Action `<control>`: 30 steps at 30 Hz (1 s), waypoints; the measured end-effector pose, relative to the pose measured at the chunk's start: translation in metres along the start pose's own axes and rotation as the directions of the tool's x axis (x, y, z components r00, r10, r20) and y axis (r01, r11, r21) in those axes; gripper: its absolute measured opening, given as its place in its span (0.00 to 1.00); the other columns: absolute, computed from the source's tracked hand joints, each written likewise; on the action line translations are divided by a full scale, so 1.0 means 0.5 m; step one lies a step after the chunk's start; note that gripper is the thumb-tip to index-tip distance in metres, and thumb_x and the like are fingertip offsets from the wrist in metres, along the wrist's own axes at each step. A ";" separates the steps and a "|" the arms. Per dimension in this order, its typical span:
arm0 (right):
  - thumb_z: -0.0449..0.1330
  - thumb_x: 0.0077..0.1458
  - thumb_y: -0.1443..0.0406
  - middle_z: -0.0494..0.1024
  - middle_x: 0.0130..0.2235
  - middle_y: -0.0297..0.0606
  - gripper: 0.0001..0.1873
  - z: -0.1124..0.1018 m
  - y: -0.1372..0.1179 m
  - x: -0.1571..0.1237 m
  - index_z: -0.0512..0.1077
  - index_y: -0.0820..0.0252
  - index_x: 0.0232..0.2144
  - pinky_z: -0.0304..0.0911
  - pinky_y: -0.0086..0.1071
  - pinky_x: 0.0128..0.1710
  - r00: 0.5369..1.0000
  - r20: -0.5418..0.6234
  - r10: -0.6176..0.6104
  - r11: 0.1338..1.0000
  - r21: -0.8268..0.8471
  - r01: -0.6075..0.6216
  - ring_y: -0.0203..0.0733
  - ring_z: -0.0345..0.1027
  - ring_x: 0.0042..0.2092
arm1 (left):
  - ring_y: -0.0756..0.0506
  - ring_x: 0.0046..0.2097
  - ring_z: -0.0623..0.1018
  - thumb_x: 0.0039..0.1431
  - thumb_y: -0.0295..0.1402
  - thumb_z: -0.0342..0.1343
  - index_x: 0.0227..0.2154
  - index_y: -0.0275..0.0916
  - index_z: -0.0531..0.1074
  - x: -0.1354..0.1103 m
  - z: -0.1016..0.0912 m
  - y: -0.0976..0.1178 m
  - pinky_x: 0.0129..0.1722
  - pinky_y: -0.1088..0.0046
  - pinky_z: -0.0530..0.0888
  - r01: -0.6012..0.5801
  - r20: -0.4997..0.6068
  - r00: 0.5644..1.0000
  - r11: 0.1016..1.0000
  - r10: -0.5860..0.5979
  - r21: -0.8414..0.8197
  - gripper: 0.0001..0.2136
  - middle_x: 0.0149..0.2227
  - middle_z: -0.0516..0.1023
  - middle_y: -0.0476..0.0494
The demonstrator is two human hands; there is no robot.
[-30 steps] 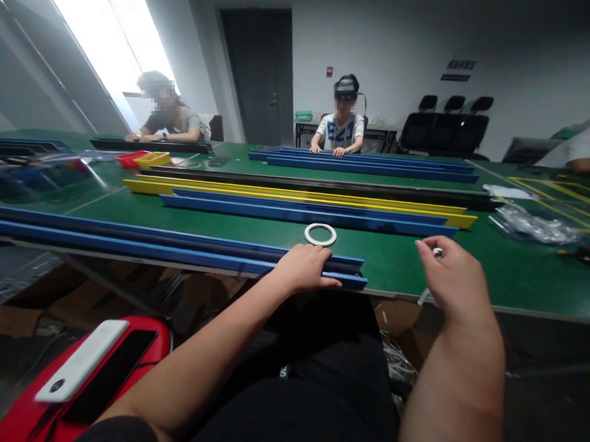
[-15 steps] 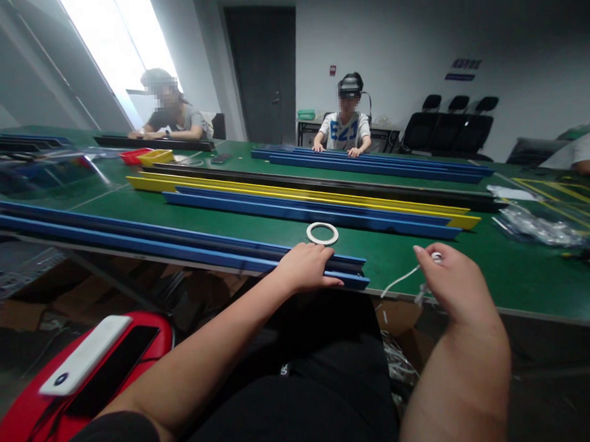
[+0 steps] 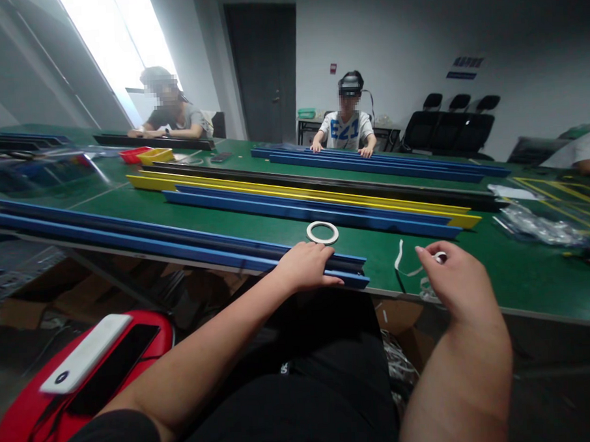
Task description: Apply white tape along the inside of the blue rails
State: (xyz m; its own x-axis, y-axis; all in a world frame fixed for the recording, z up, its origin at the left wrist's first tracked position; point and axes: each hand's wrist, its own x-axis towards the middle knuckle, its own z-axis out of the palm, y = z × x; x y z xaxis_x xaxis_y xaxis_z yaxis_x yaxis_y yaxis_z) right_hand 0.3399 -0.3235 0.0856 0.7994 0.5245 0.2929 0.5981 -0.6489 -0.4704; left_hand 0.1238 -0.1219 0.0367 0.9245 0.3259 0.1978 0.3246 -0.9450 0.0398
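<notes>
Resting palm-down across the blue rail (image 3: 179, 249) near its right end, the left hand (image 3: 304, 267) clasps it, its fingers bunched over the far wall and its thumb laid against the near wall, pointing right. The left forearm slants up from the lower left, bare below a dark sleeve, with the back of the hand toward the camera.

The right hand (image 3: 456, 276) is raised near the table's front edge, to the right of the rail and apart from it. Its wrist is bent so that the knuckles lean left; the thumb points up and left, and the fingers are curled in, gripping a white strip (image 3: 399, 259). Part of the strip shows inside the curl, and a loose end dangles to the left of the thumb, bent upward at its tip. The right forearm stands steeply, elbow low.

The rail lies lengthwise along the near edge of the green table (image 3: 275, 218), a black strip running in its channel. A white ring (image 3: 308, 233) lies flat on the table just beyond the left fingers. Farther back lie a yellow rail (image 3: 304, 200) and another blue one.
</notes>
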 end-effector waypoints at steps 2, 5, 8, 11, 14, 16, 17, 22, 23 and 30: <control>0.55 0.54 0.46 0.75 0.26 0.37 0.20 -0.001 0.001 -0.001 0.74 0.54 0.29 0.53 0.34 0.27 1.000 0.001 -0.002 1.000 0.000 0.002 0.43 0.65 0.28 | 0.35 0.49 0.76 0.52 0.64 0.50 0.52 0.42 0.68 0.000 0.001 0.000 0.48 0.59 0.69 -0.001 -0.004 1.000 1.000 0.001 0.000 0.35 0.46 0.77 0.37; 0.55 0.54 0.45 0.76 0.27 0.37 0.21 -0.001 0.002 0.000 0.74 0.54 0.28 0.52 0.34 0.27 1.000 0.000 -0.001 1.000 0.004 0.001 0.43 0.65 0.28 | 0.35 0.49 0.76 0.52 0.64 0.50 0.53 0.42 0.68 0.001 0.002 0.000 0.48 0.59 0.69 0.007 0.002 1.000 1.000 -0.007 0.003 0.35 0.47 0.77 0.36; 0.56 0.53 0.45 0.76 0.27 0.37 0.22 -0.003 0.000 -0.001 0.74 0.55 0.28 0.52 0.34 0.27 1.000 0.008 0.009 1.000 0.025 -0.009 0.42 0.65 0.27 | 0.35 0.49 0.76 0.52 0.64 0.50 0.52 0.42 0.68 0.001 0.003 0.000 0.48 0.60 0.69 0.006 -0.004 1.000 1.000 -0.006 0.008 0.35 0.47 0.77 0.36; 0.56 0.52 0.44 0.75 0.27 0.36 0.22 -0.005 -0.003 -0.002 0.74 0.55 0.29 0.52 0.33 0.26 1.000 0.014 0.018 0.999 0.040 -0.018 0.41 0.65 0.27 | 0.35 0.49 0.77 0.52 0.64 0.50 0.52 0.42 0.69 0.001 0.006 -0.001 0.48 0.60 0.69 -0.004 -0.020 1.000 1.000 0.004 0.014 0.35 0.47 0.77 0.36; 0.56 0.53 0.45 0.75 0.27 0.35 0.21 -0.005 -0.002 -0.002 0.74 0.55 0.28 0.52 0.33 0.27 1.000 0.010 0.013 0.999 0.036 -0.014 0.41 0.65 0.27 | 0.35 0.48 0.77 0.52 0.64 0.50 0.51 0.42 0.69 0.001 0.009 -0.002 0.47 0.60 0.70 -0.018 -0.036 0.999 1.000 0.018 0.013 0.35 0.46 0.77 0.36; 0.56 0.53 0.45 0.75 0.27 0.36 0.21 -0.003 0.001 -0.001 0.73 0.55 0.28 0.52 0.33 0.27 1.000 -0.001 0.002 1.000 0.029 -0.002 0.41 0.65 0.28 | 0.35 0.48 0.77 0.52 0.64 0.51 0.52 0.42 0.69 0.001 0.011 -0.003 0.47 0.60 0.69 -0.020 -0.042 0.999 1.000 0.020 0.010 0.35 0.46 0.77 0.36; 0.56 0.53 0.45 0.76 0.27 0.36 0.21 -0.002 0.004 0.000 0.73 0.55 0.28 0.52 0.33 0.27 1.000 -0.005 -0.003 1.000 0.026 0.003 0.41 0.65 0.28 | 0.34 0.48 0.77 0.52 0.64 0.51 0.52 0.41 0.69 0.001 0.011 -0.003 0.47 0.60 0.69 -0.019 -0.043 0.999 1.000 0.019 0.008 0.34 0.46 0.77 0.36; 0.57 0.53 0.47 0.76 0.28 0.37 0.19 0.005 0.015 0.006 0.74 0.55 0.29 0.52 0.33 0.27 1.000 0.029 0.011 1.000 0.003 -0.011 0.42 0.65 0.28 | 0.35 0.48 0.77 0.51 0.64 0.51 0.50 0.41 0.70 0.002 0.014 -0.004 0.47 0.60 0.69 -0.018 -0.040 0.999 1.000 0.018 0.003 0.34 0.45 0.77 0.36; 0.57 0.53 0.47 0.76 0.28 0.37 0.19 0.008 0.017 0.008 0.74 0.55 0.29 0.52 0.33 0.27 0.999 0.042 0.018 1.000 -0.004 -0.018 0.42 0.65 0.28 | 0.35 0.48 0.77 0.51 0.64 0.51 0.51 0.41 0.70 0.002 0.014 -0.004 0.47 0.60 0.69 -0.018 -0.044 0.999 1.000 0.018 0.003 0.35 0.45 0.77 0.36; 0.57 0.53 0.51 0.77 0.30 0.38 0.15 0.016 0.039 0.015 0.74 0.54 0.32 0.52 0.34 0.27 0.999 0.036 0.018 0.999 -0.043 -0.017 0.42 0.66 0.29 | 0.34 0.47 0.76 0.51 0.64 0.51 0.51 0.41 0.69 0.002 0.015 -0.004 0.46 0.60 0.69 -0.019 -0.051 0.999 1.000 0.018 -0.008 0.35 0.45 0.77 0.36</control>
State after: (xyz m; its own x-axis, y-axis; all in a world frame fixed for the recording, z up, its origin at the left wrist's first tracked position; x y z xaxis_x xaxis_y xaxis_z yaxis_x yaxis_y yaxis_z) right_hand 0.3569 -0.3279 0.0722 0.8077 0.5319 0.2542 0.5865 -0.6810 -0.4386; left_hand 0.1254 -0.1193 0.0294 0.9188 0.3067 0.2485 0.3057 -0.9511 0.0439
